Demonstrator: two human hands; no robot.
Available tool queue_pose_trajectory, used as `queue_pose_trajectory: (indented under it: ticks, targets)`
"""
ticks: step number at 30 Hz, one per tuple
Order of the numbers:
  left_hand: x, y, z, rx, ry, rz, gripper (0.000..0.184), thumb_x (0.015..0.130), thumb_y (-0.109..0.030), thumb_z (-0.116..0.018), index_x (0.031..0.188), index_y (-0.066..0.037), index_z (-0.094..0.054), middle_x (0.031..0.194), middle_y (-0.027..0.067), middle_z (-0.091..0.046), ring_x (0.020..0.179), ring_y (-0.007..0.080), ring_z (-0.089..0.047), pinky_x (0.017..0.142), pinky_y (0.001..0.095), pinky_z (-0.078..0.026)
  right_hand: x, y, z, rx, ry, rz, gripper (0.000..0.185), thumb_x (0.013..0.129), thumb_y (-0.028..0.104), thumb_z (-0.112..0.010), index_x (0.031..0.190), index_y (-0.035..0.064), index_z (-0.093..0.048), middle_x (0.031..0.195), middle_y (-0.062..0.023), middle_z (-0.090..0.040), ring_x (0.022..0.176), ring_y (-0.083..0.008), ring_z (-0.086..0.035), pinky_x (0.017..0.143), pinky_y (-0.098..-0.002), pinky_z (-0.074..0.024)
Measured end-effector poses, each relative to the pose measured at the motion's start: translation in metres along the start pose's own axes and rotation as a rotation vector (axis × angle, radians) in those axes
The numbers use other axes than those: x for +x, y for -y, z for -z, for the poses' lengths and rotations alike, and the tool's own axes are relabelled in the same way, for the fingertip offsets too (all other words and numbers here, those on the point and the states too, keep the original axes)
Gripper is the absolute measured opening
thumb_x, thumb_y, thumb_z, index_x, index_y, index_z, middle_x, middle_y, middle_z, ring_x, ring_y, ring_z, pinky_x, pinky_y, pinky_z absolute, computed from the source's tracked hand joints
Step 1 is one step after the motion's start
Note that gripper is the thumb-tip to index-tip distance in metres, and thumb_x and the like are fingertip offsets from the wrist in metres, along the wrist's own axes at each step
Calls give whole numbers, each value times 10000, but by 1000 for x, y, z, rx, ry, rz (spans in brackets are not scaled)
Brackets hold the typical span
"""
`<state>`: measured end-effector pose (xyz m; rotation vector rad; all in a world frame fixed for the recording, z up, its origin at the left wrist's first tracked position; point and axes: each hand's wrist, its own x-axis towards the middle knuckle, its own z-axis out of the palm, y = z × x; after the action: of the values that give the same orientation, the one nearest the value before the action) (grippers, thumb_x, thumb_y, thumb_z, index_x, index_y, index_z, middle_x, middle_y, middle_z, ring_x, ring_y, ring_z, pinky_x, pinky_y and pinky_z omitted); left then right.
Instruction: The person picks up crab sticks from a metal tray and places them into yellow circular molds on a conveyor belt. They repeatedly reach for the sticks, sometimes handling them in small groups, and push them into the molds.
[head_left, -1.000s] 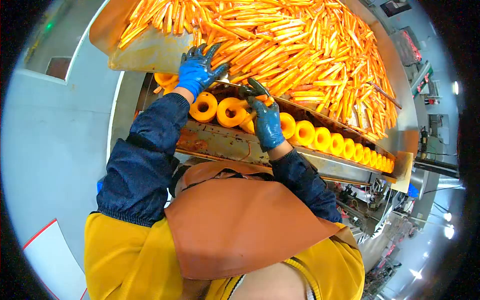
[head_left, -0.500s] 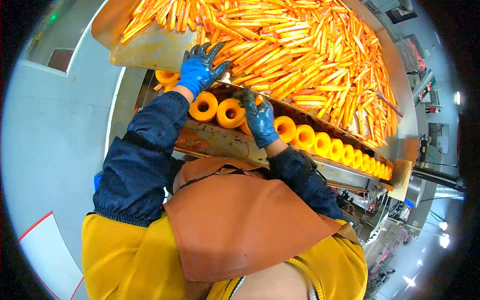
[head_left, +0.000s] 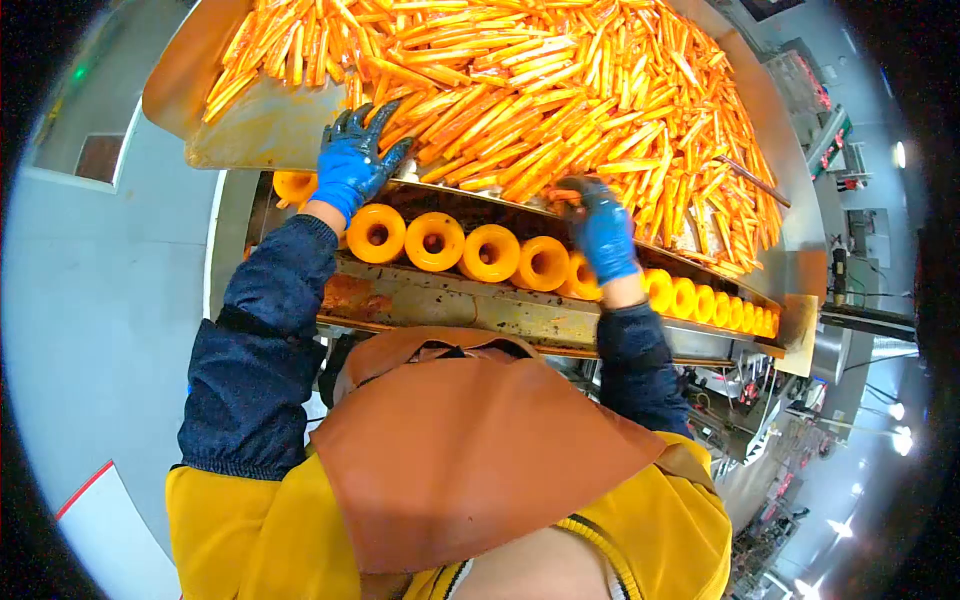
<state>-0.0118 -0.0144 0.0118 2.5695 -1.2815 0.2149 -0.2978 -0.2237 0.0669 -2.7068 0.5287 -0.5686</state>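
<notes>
Orange sticks (head_left: 520, 110) with a wet, glossy look lie heaped on a metal tray (head_left: 265, 130); I cannot tell what they are made of. My left hand (head_left: 355, 165), in a blue glove with dark, wet fingers, rests at the tray's front edge with its fingers spread, close to the nearest sticks. Farther right along that edge is my right hand (head_left: 603, 230), also gloved. Its fingers are bent and blurred beside the sticks, so any hold is unclear. Below the edge runs a row of yellow-orange funnel-shaped cups (head_left: 490, 253), one partly hidden behind my right hand.
A soiled metal ledge (head_left: 440, 300) runs in front of the cups. A thin dark rod (head_left: 755, 182) lies across the sticks at the right. A brown apron (head_left: 480, 450) covers my front. Machinery (head_left: 730, 400) stands at the lower right.
My right hand has moved right along the tray edge, away from the cups near my left hand. My left hand keeps its place at the edge while the view shifts slightly.
</notes>
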Motion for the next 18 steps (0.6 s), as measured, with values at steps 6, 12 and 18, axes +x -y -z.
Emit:
queue_pose_trajectory:
  ticks: [6,12,18]
  targets:
    - [1,1,-3,27,10,-2,635,846,-594,-464,1392,-286,-358,1335,154,-444,1217,364,-413,1011,500,-316,46,-29,24,-402,593,123,517,657,151,-703,1159,132,-581,1128,-135,-602,1012,-337,-577,836,-417,-491]
    - [0,-2,3,21,24,-8,641,848,-595,-461,1398,-287,-348,1347,156,-436,1222,365,-411,1010,497,-321,64,-44,17,-473,676,228,411,678,248,-674,1071,138,-624,1030,-130,-637,953,-311,-607,802,-402,-502]
    - [1,-4,5,34,51,23,643,846,-601,-456,1401,-298,-340,1354,153,-432,1230,360,-407,1014,495,-318,33,-40,42,289,167,-299,275,762,199,-655,1013,87,-657,972,-91,-676,893,-254,-644,800,-354,-507]
